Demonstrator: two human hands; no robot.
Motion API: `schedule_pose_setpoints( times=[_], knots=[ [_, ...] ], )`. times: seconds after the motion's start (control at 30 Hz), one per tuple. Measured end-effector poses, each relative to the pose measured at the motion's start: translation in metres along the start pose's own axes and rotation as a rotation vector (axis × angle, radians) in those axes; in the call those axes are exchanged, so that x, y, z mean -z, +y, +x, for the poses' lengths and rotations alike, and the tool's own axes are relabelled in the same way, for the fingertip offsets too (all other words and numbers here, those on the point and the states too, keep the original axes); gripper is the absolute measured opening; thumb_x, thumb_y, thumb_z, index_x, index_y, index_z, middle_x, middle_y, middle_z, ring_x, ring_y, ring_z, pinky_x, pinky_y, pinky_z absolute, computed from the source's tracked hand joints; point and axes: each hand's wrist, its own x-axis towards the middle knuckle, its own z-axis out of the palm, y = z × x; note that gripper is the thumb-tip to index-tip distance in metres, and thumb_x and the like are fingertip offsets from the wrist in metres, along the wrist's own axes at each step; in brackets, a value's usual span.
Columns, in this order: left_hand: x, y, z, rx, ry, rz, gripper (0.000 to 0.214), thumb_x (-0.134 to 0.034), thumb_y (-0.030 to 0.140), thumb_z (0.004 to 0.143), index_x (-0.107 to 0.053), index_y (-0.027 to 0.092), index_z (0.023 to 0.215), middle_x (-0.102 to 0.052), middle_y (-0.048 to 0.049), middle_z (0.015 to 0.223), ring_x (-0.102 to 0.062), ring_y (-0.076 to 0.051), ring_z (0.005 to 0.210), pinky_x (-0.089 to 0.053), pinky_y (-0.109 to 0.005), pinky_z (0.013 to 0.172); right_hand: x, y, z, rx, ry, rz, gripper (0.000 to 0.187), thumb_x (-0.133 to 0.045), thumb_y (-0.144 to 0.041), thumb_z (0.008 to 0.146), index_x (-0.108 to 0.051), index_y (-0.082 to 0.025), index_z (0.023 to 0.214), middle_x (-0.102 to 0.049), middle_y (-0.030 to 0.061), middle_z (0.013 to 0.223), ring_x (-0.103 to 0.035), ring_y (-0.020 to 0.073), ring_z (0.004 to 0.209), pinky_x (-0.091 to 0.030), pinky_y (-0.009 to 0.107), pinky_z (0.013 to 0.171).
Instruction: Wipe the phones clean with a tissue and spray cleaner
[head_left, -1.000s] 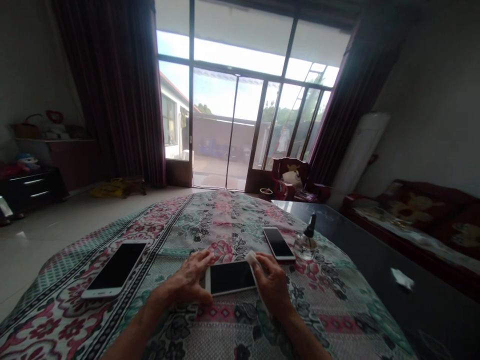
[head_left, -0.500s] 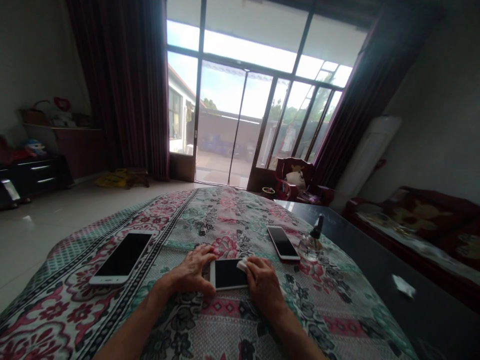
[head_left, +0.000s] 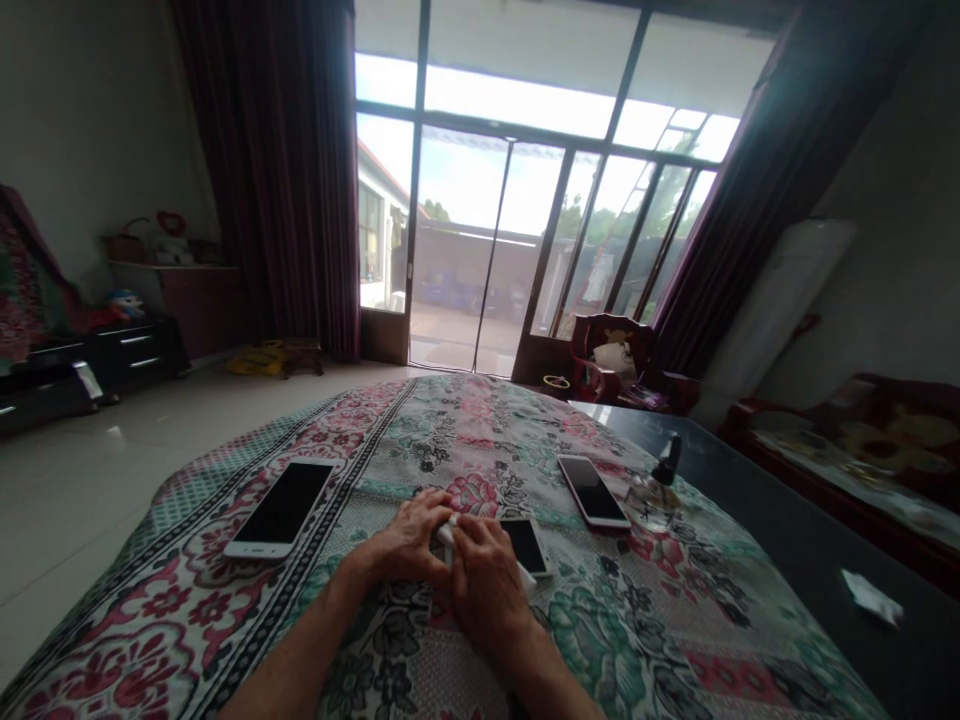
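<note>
In the head view, a white-framed smartphone with a dark screen lies crosswise on the patterned tablecloth. My left hand grips its left end, thumb on the near side and fingers on the far side. My right hand is closed on a white tissue, pressed over the phone's left part and close against my left hand. Both hands hide much of that phone. A larger white phone lies to the left, and another phone lies to the right, both face up.
Beside the right phone stands a clear bottle with a black top. A dark table adjoins on the right, with a crumpled white tissue on it. Beyond are a wooden armchair and glass doors.
My right hand has slid the tissue leftward across the phone, from its right end to near my left hand. My left hand keeps its grip. The view has shifted slightly.
</note>
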Motion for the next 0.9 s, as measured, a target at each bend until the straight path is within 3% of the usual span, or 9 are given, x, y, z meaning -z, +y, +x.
schedule_pose_setpoints(
  times=[0.13,0.3,0.53,0.9],
  knots=[
    [0.000,0.000,0.000,0.015,-0.009,-0.005,0.078,-0.082,0.042,0.049,-0.058,0.022,0.121,-0.042,-0.0087,0.142,-0.027,-0.033,0.136,-0.021,-0.042,0.113,0.004,0.006,-0.002,-0.033,0.035,0.038,0.026,-0.047,-0.013,0.084,-0.066,-0.023,0.098,-0.064,0.0038,0.107,-0.053,0.0213,0.100,-0.037,0.034,0.092],
    [0.004,0.004,-0.001,0.050,-0.054,-0.010,0.076,-0.081,0.043,0.051,-0.058,0.022,0.120,-0.040,-0.0090,0.144,-0.023,-0.030,0.138,-0.019,-0.040,0.113,0.014,0.032,-0.008,-0.146,0.123,-0.035,0.027,-0.045,-0.010,0.083,-0.068,-0.022,0.090,-0.065,0.0045,0.101,-0.055,0.0212,0.096,-0.039,0.033,0.089],
    [0.005,0.004,-0.001,0.070,-0.072,-0.009,0.076,-0.080,0.044,0.053,-0.056,0.021,0.122,-0.035,-0.0099,0.148,-0.019,-0.031,0.140,-0.018,-0.040,0.113,0.025,0.069,-0.014,-0.269,0.214,-0.161,0.027,-0.046,-0.010,0.083,-0.069,-0.020,0.092,-0.066,0.0069,0.102,-0.056,0.0218,0.091,-0.039,0.032,0.086],
    [-0.004,-0.008,0.004,0.025,-0.018,0.029,0.079,-0.082,0.048,0.044,-0.059,0.023,0.115,-0.040,-0.0086,0.144,-0.027,-0.034,0.136,-0.022,-0.043,0.112,0.009,0.020,-0.006,-0.124,0.062,-0.079,0.029,-0.046,-0.012,0.085,-0.063,-0.022,0.107,-0.060,0.0039,0.117,-0.049,0.0221,0.107,-0.036,0.034,0.094]
  ],
)
